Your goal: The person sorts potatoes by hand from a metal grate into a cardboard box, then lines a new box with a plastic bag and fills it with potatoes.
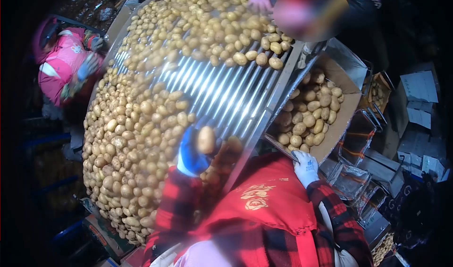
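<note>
My left hand (192,154), in a blue-palmed glove, is closed round a potato (206,140) over the near side of the sorting rollers (222,90). Many loose potatoes (125,161) lie to its left. On the right, my right hand (306,168), in a white glove with blue print, has its fingers over the near edge of a cardboard box (340,120). Potatoes (314,112) fill much of that box, which stands against the side rail (278,90) of the sorting table. Part of my right fingers is hidden at the box edge.
Across the rollers, a co-worker's pink-gloved hand (260,2) rests by the potatoes. Another person in pink (66,64) stands at the left side. Metal-framed stands (351,177) and stacked cartons (420,101) are on the right.
</note>
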A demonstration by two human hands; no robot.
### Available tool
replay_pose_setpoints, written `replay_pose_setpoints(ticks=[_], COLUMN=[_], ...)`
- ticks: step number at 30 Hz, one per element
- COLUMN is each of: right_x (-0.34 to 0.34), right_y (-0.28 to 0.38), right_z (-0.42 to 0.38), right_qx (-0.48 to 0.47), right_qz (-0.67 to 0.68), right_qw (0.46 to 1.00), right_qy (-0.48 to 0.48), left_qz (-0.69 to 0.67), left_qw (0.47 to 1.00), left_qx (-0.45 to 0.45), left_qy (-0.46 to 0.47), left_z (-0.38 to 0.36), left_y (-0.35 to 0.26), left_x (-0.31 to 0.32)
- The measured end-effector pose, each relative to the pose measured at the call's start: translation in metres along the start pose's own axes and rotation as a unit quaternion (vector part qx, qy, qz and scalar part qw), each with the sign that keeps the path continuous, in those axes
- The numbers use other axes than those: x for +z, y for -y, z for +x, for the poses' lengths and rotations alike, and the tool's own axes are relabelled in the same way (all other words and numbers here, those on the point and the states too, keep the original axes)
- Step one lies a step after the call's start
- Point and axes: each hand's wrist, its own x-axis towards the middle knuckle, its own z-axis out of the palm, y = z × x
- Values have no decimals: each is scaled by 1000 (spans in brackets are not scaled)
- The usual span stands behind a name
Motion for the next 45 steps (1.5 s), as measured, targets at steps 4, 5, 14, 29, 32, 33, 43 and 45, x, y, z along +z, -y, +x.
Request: replay_pose_setpoints(ticks=[4, 5, 14, 29, 32, 33, 43, 45], right_x=[17, 14, 9, 35, 26, 21, -44, -63], right_y=[-4, -3, 5, -4, 1, 4, -23, -48], right_z=[-4, -2, -1, 1, 0, -1, -19, -29], right_qx=[-3, 8, -22, 19, -1, -1, -59, 57], right_qz=[-10, -7, -17, -118, -66, -63, 205, 236], right_qw=[999, 1000, 997, 993, 997, 996, 955, 929], right_qy=[-44, 3, -77, -4, -50, -55, -207, -278], left_qz=[39, -21, 297, 657, 597, 578, 374, 614], left_qw=[997, 991, 928, 599, 738, 771, 909, 741], left_qx=[-50, -113, -153, 378, 101, -34, -48, 137], left_qy=[54, 66, 167, 257, 297, 267, 178, 236], left_z=[-13, -15, -35, 26, -8, -16, 36, 54], left_y=[9, 12, 70, 149, 177, 190, 235, 252], left_x=[13, 12, 68, 128, 82, 61, 25, -10])
